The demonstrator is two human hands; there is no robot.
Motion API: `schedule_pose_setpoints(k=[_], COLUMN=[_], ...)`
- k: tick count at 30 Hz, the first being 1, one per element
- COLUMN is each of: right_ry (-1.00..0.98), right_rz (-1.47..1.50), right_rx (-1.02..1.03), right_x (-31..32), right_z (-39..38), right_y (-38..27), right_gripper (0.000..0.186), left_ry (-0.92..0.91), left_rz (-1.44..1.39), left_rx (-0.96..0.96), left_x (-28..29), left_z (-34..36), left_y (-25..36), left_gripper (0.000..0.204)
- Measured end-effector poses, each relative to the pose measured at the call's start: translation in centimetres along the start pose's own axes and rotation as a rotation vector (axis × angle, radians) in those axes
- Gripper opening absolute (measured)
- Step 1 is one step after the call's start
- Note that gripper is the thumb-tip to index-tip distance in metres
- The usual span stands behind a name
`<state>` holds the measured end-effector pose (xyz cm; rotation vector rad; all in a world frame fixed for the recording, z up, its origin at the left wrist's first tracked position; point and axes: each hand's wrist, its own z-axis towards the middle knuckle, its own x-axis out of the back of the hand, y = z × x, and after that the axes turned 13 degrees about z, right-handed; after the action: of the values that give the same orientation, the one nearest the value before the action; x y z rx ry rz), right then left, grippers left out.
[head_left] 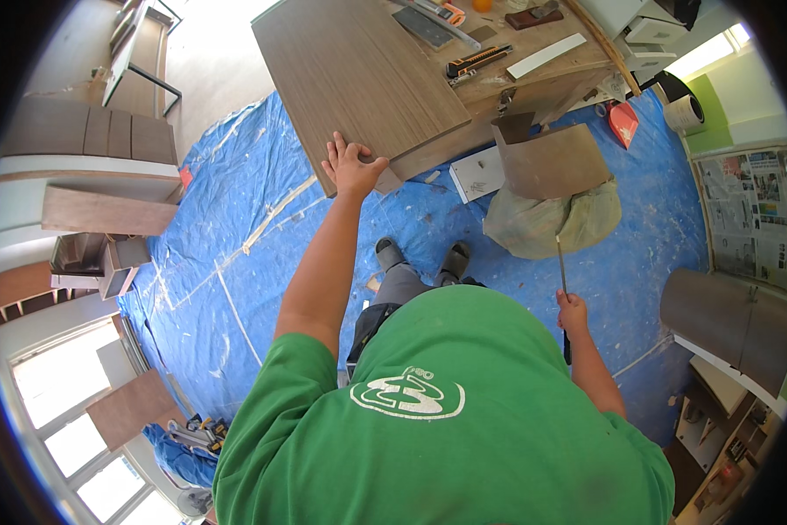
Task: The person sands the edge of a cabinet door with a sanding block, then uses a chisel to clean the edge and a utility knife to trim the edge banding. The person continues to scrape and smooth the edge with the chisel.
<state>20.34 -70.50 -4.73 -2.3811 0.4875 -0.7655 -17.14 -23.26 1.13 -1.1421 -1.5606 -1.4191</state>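
Overhead view of a person in a green shirt standing on a blue tarpaulin that covers most of the floor, marked with pale streaks and dust. At the upper middle, a large wood-grain panel lies flat on a workbench, its near corner projecting past the bench edge toward the person. To the right, a dark cylindrical roll rests on a low white surface, and below the bench a bent brown sheet stands over a slumped pale sack. Stacked boards and cabinet parts occupy the left margin. A small white plate lies on the tarpaulin just beside the bent sheet. On the bench, well beyond the panel, lie a white strip and a black and orange utility knife. The left hand lies palm down on the near corner of the panel, fingers spread and pressing flat, gripping nothing. The right hand hangs low at the person's side, well apart from the panel, fingers closed round the lower part of a thin straight rod that points up toward the sack; a dark end shows below the fist
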Motion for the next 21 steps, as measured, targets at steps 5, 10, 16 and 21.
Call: schedule_pose_setpoints(k=[5,10,16,21], right_ry=[-0.001,0.012,0.009,0.007], right_rz=[0.049,0.064,0.057,-0.01], right_rx=[0.001,-0.02,-0.022,0.027], right_x=[0.3,0.0,-0.1,-0.4], right_z=[0.6,0.3,-0.1,0.4], right_y=[0.7,0.1,0.0,0.3], right_gripper=[0.052,0.052,0.052,0.051], left_ry=[-0.017,-0.04,-0.052,-0.048], left_rz=[-0.033,-0.064,-0.035,-0.006], left_rx=[-0.031,-0.03,-0.009,0.004], left_x=[-0.4,-0.6,0.0,0.4], left_z=[0.9,1.3,0.8,0.4], left_y=[-0.7,-1.9,-0.9,-0.1], left_gripper=[0.03,0.03,0.032,0.033])
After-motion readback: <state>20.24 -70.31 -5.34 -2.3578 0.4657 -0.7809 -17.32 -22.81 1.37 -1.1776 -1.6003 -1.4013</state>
